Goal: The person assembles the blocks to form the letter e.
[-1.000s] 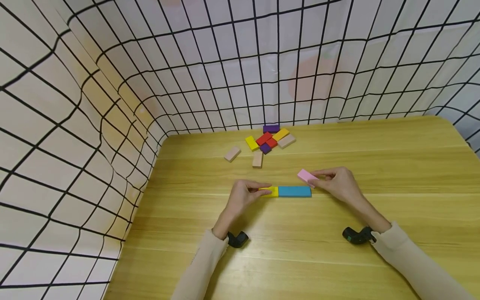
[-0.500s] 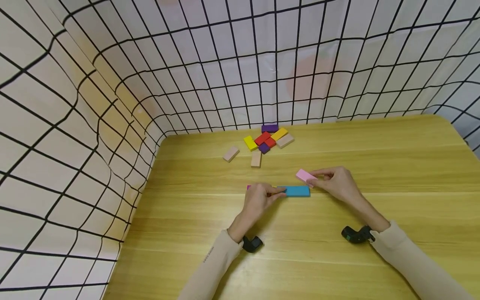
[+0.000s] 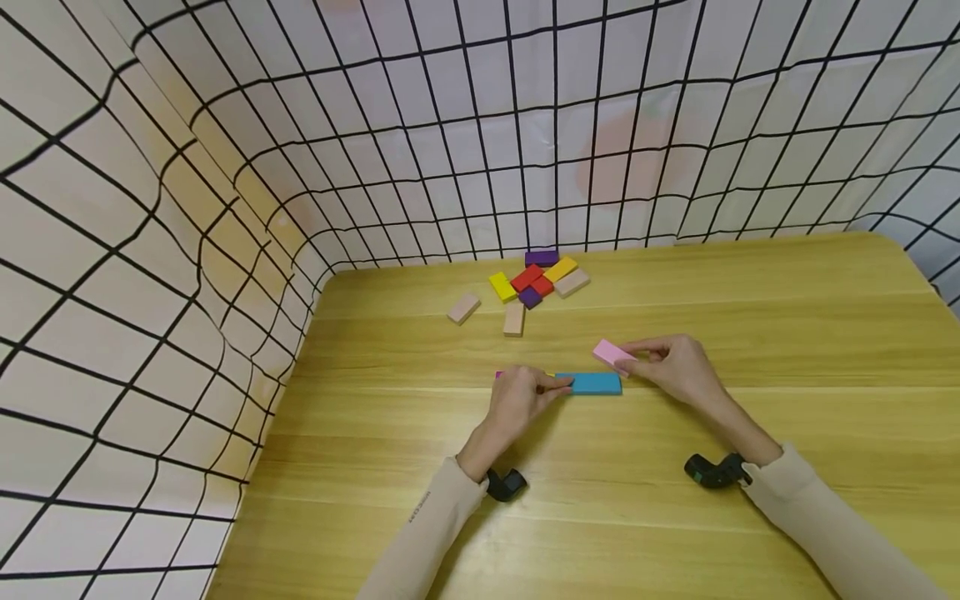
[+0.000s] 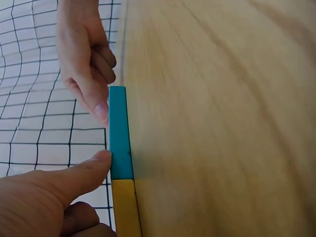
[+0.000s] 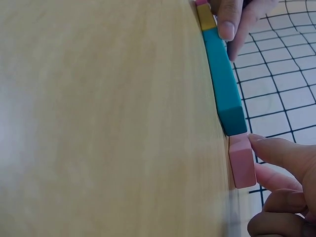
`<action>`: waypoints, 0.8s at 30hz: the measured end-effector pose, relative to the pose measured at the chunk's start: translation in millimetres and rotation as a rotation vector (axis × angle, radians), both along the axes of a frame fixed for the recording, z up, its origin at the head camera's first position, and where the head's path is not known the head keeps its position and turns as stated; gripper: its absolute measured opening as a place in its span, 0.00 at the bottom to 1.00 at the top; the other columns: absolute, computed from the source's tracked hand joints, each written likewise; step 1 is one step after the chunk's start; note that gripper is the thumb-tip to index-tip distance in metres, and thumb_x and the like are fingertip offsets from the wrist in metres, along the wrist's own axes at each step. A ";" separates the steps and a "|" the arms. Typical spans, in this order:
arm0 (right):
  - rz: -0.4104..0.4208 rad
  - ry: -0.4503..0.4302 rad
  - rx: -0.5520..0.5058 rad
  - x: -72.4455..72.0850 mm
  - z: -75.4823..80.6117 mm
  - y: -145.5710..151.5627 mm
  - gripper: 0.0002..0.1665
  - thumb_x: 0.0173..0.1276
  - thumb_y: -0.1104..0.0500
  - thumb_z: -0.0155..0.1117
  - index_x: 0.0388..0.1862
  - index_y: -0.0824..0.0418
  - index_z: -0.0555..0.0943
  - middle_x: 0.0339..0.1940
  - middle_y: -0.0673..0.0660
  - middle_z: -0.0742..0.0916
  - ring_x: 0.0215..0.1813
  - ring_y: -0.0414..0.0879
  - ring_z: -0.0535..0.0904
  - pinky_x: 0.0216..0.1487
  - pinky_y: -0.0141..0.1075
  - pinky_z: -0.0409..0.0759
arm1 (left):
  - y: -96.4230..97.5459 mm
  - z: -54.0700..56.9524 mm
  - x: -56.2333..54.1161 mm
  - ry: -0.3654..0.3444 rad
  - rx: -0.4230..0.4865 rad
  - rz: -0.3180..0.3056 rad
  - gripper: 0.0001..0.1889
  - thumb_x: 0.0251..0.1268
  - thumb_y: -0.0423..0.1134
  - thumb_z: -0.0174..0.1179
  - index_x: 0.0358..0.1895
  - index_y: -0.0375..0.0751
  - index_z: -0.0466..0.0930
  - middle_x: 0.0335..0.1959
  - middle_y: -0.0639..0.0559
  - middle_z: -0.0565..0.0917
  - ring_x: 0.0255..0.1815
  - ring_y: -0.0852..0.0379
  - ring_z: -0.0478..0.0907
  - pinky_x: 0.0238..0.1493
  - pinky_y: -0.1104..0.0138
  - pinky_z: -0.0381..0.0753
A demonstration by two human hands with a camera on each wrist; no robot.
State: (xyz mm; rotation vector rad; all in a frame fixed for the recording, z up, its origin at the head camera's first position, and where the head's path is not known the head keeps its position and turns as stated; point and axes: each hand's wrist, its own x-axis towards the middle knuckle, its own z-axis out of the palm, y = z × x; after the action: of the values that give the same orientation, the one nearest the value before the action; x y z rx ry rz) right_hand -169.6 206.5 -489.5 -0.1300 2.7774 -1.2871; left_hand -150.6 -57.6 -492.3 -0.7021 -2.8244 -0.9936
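A blue block (image 3: 598, 383) lies flat in a row on the wooden table, its left end against a yellow block (image 4: 125, 207). Beyond the yellow one a magenta block (image 3: 498, 375) peeks out from behind my left hand (image 3: 517, 396). Thumb and index finger of that hand rest on the left part of the blue block, tips close together. My right hand (image 3: 675, 367) pinches a pink block (image 3: 611, 352) between thumb and index finger, just behind the blue block's right end. The pink block is angled to the row.
Farther back lies a loose group of blocks: a yellow one (image 3: 502, 287), red ones (image 3: 527, 277), purple ones (image 3: 542, 258), an orange one (image 3: 561, 268) and plain wooden ones (image 3: 513, 320). A white sheet with a black grid (image 3: 450, 150) closes off the back and left of the table.
My left hand has let go of the yellow block and slid right onto the blue block. The right hand and its pink block have stayed in place.
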 end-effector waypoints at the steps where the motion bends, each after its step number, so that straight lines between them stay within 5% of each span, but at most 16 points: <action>1: 0.002 0.002 -0.001 0.1 -0.3 0.1 0.25 0.64 0.46 0.78 0.52 0.63 0.90 0.14 0.46 0.68 0.19 0.39 0.58 0.23 0.32 0.56 | -0.1 0.0 -0.3 -0.001 0.000 -0.003 0.08 0.64 0.42 0.72 0.45 0.47 0.92 0.35 0.48 0.92 0.13 0.72 0.53 0.15 0.81 0.47; 10: -0.006 0.013 -0.003 1.1 -1.6 0.1 0.23 0.63 0.45 0.79 0.48 0.61 0.92 0.13 0.45 0.69 0.19 0.39 0.60 0.23 0.32 0.57 | 0.1 0.0 -2.9 0.026 -0.001 -0.028 0.07 0.64 0.41 0.73 0.43 0.47 0.93 0.31 0.49 0.93 0.16 0.73 0.60 0.16 0.81 0.50; 24: 0.023 0.011 -0.019 -5.2 5.1 1.4 0.21 0.65 0.48 0.77 0.49 0.62 0.91 0.14 0.47 0.70 0.19 0.38 0.60 0.21 0.31 0.57 | 1.0 1.5 -8.7 -0.047 -0.009 -0.024 0.08 0.63 0.43 0.74 0.41 0.46 0.94 0.37 0.49 0.92 0.16 0.73 0.63 0.17 0.79 0.52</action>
State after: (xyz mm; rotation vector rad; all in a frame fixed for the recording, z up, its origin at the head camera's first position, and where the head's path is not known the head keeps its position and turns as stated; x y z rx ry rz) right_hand -174.8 207.9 -484.4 -0.1705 2.7647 -1.3116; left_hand -159.3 -56.6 -490.8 -0.7241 -2.8691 -1.0153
